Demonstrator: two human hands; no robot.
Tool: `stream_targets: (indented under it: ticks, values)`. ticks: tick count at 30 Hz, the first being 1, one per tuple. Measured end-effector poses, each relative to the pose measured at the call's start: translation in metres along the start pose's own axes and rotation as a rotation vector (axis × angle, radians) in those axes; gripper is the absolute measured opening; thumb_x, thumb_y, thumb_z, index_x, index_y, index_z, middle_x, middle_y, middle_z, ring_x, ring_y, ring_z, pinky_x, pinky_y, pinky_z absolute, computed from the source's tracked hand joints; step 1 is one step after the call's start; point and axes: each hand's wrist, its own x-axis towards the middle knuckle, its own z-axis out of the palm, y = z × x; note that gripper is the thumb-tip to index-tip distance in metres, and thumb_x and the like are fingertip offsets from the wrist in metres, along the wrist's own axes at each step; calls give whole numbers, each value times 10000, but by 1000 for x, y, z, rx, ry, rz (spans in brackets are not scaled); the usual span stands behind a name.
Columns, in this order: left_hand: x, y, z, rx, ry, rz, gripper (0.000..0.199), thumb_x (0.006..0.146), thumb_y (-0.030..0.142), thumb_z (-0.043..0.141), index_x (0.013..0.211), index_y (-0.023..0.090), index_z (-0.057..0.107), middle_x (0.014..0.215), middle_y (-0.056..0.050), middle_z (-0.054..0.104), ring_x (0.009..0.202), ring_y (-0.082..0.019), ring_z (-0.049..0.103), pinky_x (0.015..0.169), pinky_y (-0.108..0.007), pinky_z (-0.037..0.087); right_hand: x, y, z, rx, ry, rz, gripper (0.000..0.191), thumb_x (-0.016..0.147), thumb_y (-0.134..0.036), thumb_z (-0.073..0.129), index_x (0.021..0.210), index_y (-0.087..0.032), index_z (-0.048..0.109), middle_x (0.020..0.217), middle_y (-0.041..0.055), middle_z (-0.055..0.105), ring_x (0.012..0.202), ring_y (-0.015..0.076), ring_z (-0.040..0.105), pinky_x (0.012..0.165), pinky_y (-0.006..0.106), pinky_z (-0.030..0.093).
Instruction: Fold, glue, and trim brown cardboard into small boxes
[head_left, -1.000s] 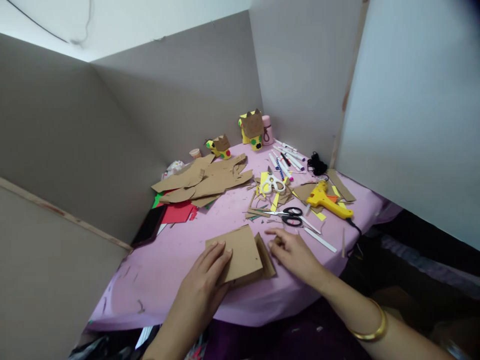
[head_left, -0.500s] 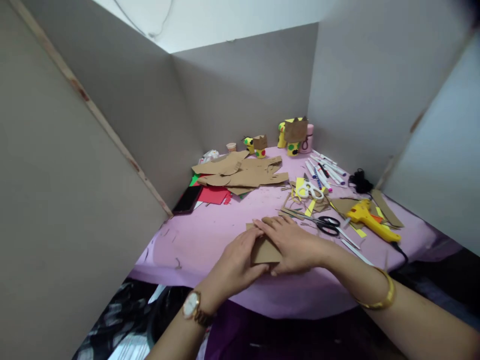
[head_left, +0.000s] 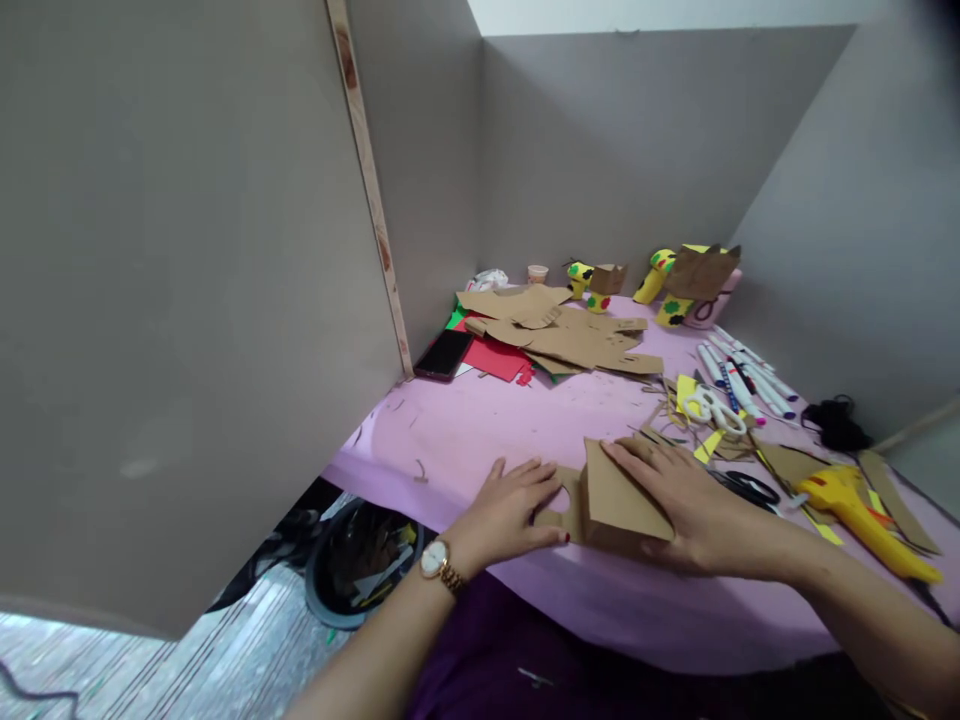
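Brown cardboard box (head_left: 626,495) near front edge of lilac-covered table (head_left: 450,430), clasped by curved fingers and thumb of right hand (head_left: 697,510), with left hand (head_left: 517,515) loosely spread across notched flap (head_left: 574,515) alongside, presumably for steadying against slipping.

Table (head_left: 465,430), left edge: black phone (head_left: 444,355). Far edge: small cup (head_left: 538,274); two spotted yellow figures (head_left: 674,311). Far right corner: pink bottle (head_left: 724,299), partly hidden. Right edge: black cord bundle (head_left: 836,425). Below left edge: bin (head_left: 322,597).
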Motion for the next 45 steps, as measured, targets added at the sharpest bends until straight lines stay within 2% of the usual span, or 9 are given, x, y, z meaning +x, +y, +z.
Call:
stream_targets:
  ticks: [4,10,16,23,28,33,37,40,45]
  values:
    - [2,2,-4,17,-43,12,623,787,447,701,1337,223,512,1498,-155,441,1409,-343,350,1099,-699,185,-1,1,-1,-13,-8,-6,920,695,-323,664,1502,-134,263,1471,236,398,1335,414,379,1080,578,300]
    - [18,3,1,32,-55,29,910,719,524,701,1462,166,317,1546,-215,322,1443,-397,241,1064,-773,90,-1,0,-1,-29,-18,-7,917,715,-366,656,1498,-100,260,1471,258,381,1344,418,359,1085,585,292]
    - [37,-2,5,22,-118,90,861,679,554,694,1415,214,404,1516,-169,405,1413,-406,307,1044,-783,126,0,-2,-5,-37,-36,-22,899,730,-350,638,1492,-62,258,1456,279,398,1341,409,370,1079,582,298]
    - [35,-1,3,-1,-133,74,851,693,536,676,1425,208,391,1534,-173,374,1427,-409,273,1063,-766,81,0,0,-3,-19,-18,-17,916,722,-362,639,1498,-91,235,1460,266,396,1338,401,369,1078,587,279]
    - [39,8,2,-75,-129,52,925,656,512,712,1445,226,324,1511,-171,415,1412,-444,278,1017,-817,78,1,-3,-6,3,4,-25,918,734,-403,650,1501,-114,238,1440,259,418,1317,405,387,1068,586,283]
    - [43,18,8,-152,-67,11,1066,647,435,753,1491,233,134,1518,-186,389,1371,-398,377,1038,-796,52,2,-6,-11,25,19,-26,915,752,-496,651,1482,-72,298,1398,261,451,1215,404,464,1037,567,319]
    - [46,22,12,-174,-52,-9,1202,659,360,758,1508,203,-78,1550,-220,308,1434,-369,272,1083,-734,59,5,-6,-14,40,29,-33,933,733,-516,664,1471,-62,318,1380,259,467,1202,401,459,1037,565,306]
    - [49,23,12,-157,-57,12,1143,648,316,755,1518,223,20,1569,-207,266,1451,-378,218,1102,-699,85,6,-7,-17,46,35,-39,925,740,-535,650,1467,-62,328,1356,253,484,1193,398,458,1051,583,264]
    - [53,23,9,-137,-47,60,948,634,250,742,1461,218,279,1486,-174,410,1379,-367,355,1110,-588,233,6,-7,-21,57,34,-46,919,742,-515,656,1464,-47,334,1330,258,495,1152,402,485,1022,572,292]
